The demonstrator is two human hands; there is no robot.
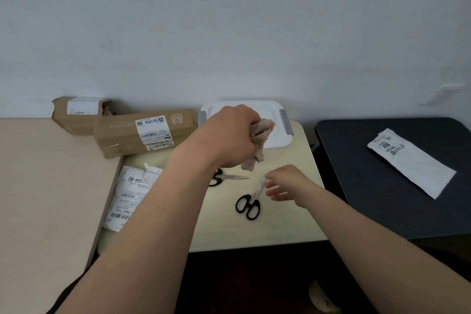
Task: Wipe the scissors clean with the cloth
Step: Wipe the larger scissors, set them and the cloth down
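Holds crumpled beige cloth (258,141) bunched in left grip (229,135) above cream bench (285,227).
Reaches empty, loose-fingered right grip (285,183) to blade of nearer, flat-lying black-handled steel scissors (248,205), likely to lift them for wiping.

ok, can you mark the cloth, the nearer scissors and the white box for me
cloth (258,143), head view, on the bunched fabric in the middle of it.
nearer scissors (252,201), head view, where the black handles meet below the blades.
white box (277,132), head view, on the bare lid right of the cloth.
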